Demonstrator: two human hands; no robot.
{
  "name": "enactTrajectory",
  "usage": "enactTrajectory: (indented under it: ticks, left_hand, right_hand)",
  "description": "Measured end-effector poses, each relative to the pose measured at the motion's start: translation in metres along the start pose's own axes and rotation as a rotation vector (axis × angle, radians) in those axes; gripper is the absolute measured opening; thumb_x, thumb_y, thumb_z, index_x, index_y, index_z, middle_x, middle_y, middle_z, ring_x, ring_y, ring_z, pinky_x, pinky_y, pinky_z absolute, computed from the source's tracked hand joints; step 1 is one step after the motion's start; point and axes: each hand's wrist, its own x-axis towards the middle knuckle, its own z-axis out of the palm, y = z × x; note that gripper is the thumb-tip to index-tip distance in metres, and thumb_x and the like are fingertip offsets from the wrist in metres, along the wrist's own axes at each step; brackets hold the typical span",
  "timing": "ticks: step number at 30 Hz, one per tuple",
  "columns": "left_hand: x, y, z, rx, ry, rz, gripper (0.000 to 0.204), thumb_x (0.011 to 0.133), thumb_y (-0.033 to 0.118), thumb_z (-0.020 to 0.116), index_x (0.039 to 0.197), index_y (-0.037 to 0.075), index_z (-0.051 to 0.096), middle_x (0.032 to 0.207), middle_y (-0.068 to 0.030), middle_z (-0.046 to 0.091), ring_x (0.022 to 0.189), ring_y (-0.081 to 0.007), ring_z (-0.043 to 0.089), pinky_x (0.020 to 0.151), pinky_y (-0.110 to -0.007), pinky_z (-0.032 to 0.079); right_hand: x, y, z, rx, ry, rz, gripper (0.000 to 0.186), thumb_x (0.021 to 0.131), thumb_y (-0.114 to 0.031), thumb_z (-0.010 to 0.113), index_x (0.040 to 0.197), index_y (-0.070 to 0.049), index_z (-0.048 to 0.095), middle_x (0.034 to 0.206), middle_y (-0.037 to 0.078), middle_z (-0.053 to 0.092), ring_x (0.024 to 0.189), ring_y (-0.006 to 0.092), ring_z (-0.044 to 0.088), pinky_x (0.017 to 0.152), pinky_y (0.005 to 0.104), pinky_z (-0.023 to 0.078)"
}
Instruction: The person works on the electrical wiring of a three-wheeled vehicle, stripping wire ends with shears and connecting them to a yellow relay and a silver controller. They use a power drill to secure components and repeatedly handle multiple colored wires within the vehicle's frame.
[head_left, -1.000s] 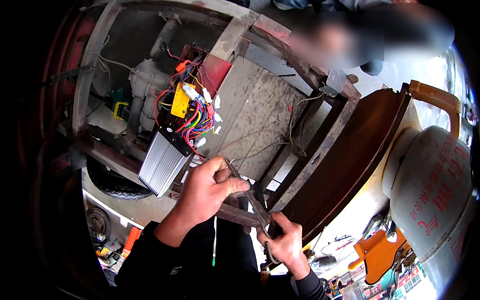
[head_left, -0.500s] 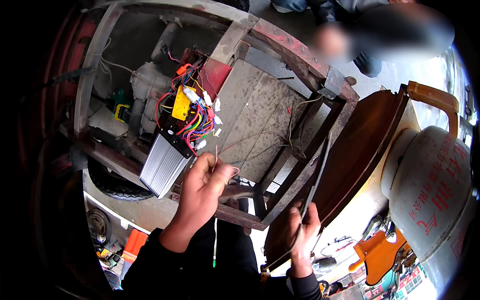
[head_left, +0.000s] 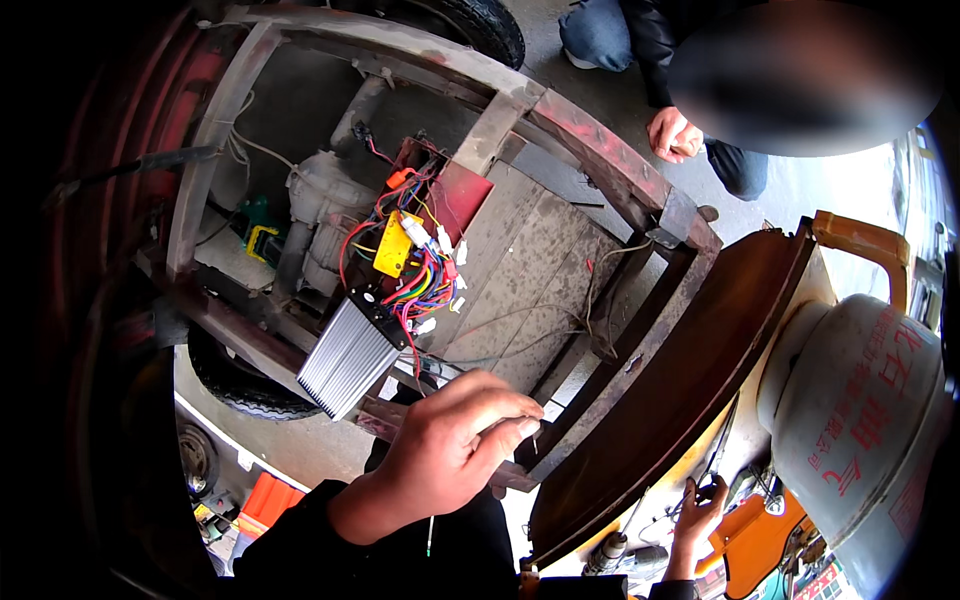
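Near the lower middle, my left hand (head_left: 455, 455) is closed in a pinch, with a short end of thin wire (head_left: 536, 440) poking out at the fingertips. A pale thin strand (head_left: 430, 535) with a green tip hangs below that wrist. At the lower right, beyond the rusty panel, my right hand (head_left: 697, 510) curls round a dark, thin cable-like length (head_left: 722, 440); its far part is hard to make out. Left of centre lies a finned metal controller box (head_left: 350, 355), with a bundle of coloured wires (head_left: 430, 280) and white connectors, beside a yellow plate (head_left: 392, 250).
A rusty metal frame (head_left: 620, 165) surrounds grey boards (head_left: 530, 270) with loose wires. The curved brown panel (head_left: 680, 370) stands between my hands, near a grey gas cylinder (head_left: 860, 390). Orange cases and tools lie lower right. Another person's hand (head_left: 675, 135) is at the top right; tyres (head_left: 240, 380) flank the frame.
My left hand has moved right and down, away from the wire bundle. My right hand has gone right, past the brown panel, toward the tools. The other person's hand has come into view.
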Motion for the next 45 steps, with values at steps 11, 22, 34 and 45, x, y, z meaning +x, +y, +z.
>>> enactTrajectory:
  ticks: [11,22,34,45]
  left_hand:
    - [0.004,-0.005,-0.018,-0.332,-0.061,-0.376,0.018,0.100,0.007,0.056,0.106,-0.008,0.065,0.081,-0.0106,0.070,0.073,-0.0142,0.070,0.065,-0.026,0.057]
    - [0.078,-0.027,-0.104,-0.552,-0.004,-0.409,0.015,0.098,0.007,0.058,0.102,-0.006,0.065,0.078,-0.0110,0.068,0.061,-0.0156,0.065,0.055,-0.028,0.053]
    - [0.195,-0.107,-0.201,-0.282,0.304,-0.289,0.018,0.095,0.020,0.066,0.101,0.002,0.067,0.083,-0.0008,0.064,0.070,-0.0074,0.058,0.062,-0.023,0.045]
    - [0.239,-0.156,-0.187,0.279,-0.050,-0.172,0.032,0.098,0.017,0.057,0.123,-0.001,0.064,0.110,-0.0119,0.070,0.100,-0.0195,0.064,0.091,-0.031,0.049]
  right_hand:
    - [0.030,-0.154,-0.060,0.445,-0.247,0.128,0.026,0.093,-0.006,0.056,0.115,0.003,0.067,0.096,0.013,0.073,0.085,0.0165,0.069,0.076,0.0276,0.054]
    - [0.028,-0.402,0.019,1.234,-1.094,-0.401,0.018,0.101,-0.016,0.058,0.109,0.000,0.063,0.088,0.004,0.068,0.080,0.0132,0.064,0.075,0.0279,0.051]
    - [0.104,-0.485,0.057,1.185,-0.918,-0.416,0.029,0.103,-0.023,0.056,0.097,0.002,0.069,0.066,0.001,0.058,0.061,0.0070,0.049,0.060,0.0225,0.038]
    - [0.127,-0.496,0.091,0.321,-0.715,-0.728,0.018,0.086,-0.016,0.062,0.092,-0.003,0.073,0.081,0.026,0.065,0.079,0.0418,0.065,0.072,0.0448,0.052]
